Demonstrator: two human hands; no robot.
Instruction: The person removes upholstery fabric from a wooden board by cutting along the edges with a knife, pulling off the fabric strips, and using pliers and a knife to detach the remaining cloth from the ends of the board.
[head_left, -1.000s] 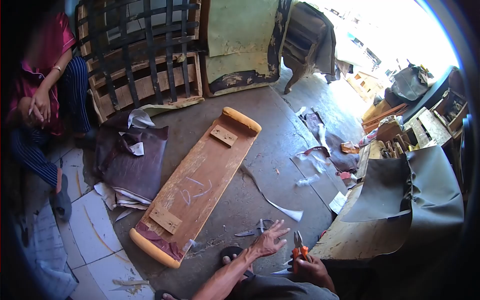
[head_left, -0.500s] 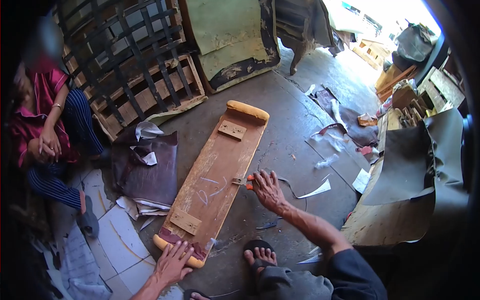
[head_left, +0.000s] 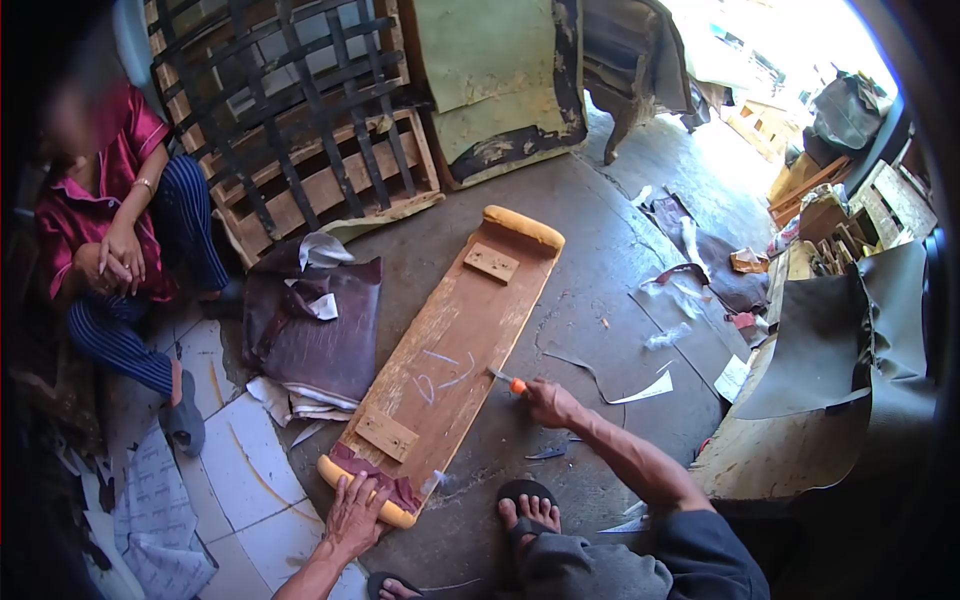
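A long wooden panel (head_left: 450, 350) lies on the floor, with padded orange-yellow ends and two small wood blocks fixed on it. My left hand (head_left: 355, 512) rests, fingers spread, on its near padded end (head_left: 405, 516), beside a strip of maroon material (head_left: 375, 478). My right hand (head_left: 552, 404) is closed around the orange-handled pliers (head_left: 516, 385). Their metal tip is at the panel's right edge; whether it touches is unclear.
A seated person (head_left: 120, 220) is at the left, beside folded maroon leather (head_left: 320, 330). A webbed wooden frame (head_left: 290, 130) stands behind. Grey material (head_left: 820, 340) covers a piece at the right. A dark blade-like tool (head_left: 547, 453) and scraps lie on the floor.
Since one second ago, my left hand has come down onto the panel's near end, and my right hand has carried the pliers to the panel's right edge. The view has shifted.
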